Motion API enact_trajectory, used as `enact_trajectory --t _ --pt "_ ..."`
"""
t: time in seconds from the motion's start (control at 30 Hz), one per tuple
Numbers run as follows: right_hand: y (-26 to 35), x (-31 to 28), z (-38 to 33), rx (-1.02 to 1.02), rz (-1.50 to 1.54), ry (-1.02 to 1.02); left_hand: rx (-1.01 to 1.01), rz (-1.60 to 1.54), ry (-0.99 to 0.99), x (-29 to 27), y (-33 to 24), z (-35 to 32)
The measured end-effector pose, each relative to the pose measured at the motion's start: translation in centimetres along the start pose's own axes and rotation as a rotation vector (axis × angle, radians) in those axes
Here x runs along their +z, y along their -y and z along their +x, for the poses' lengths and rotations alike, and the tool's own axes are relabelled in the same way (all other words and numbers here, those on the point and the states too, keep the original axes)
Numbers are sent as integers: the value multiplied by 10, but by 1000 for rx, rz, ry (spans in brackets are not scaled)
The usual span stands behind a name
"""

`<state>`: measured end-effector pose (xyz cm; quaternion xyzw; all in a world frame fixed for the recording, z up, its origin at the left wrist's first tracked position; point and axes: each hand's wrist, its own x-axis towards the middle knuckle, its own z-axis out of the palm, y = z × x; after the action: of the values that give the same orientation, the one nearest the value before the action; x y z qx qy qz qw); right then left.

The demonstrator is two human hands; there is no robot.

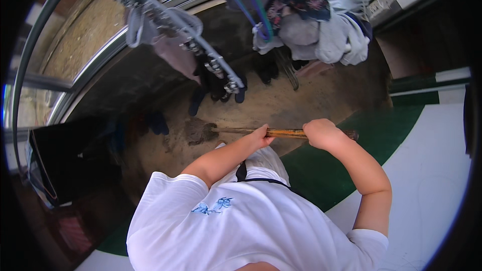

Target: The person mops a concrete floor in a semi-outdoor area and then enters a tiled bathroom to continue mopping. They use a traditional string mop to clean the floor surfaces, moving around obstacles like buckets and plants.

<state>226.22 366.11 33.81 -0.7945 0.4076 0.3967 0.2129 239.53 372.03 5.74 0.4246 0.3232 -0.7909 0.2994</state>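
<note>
A person in a white T-shirt [261,221] with a blue motif on it, seen from above, holds a mop-like tool [287,133] with a worn wooden handle. The tool lies across the middle of the view, running from 9 o'clock to 3 o'clock. The two hands are set apart along it: the left hand [262,137] is wrapped around the shaft near the centre, and the right hand [322,133] is clamped around it towards 3 o'clock, close to the handle's end. At 9 o'clock, the ragged grey head [200,131] is on the stained brown floor [165,158]. Above, at 11 o'clock, hangs a pale drying rack [186,25] with metal clips. Between 12 and 1 o'clock hang grey, white and dark flowered clothes [321,25]. A window frame [98,65] curves past 10 o'clock, and a large black box-shaped object [68,163] stands between 8 and 9 o'clock.
</note>
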Motion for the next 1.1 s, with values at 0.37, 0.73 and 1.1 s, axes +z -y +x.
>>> enact_trajectory --t 0.37,0.73,1.1 --pt "-13 25 -133 431 34 -69 -355 198 196 100 131 24" --pt "82 12 -85 505 -267 -93 -308 109 326 48 78 9" --pt "210 -28 2 87 -346 -16 -74 -90 339 -126 -53 -48"
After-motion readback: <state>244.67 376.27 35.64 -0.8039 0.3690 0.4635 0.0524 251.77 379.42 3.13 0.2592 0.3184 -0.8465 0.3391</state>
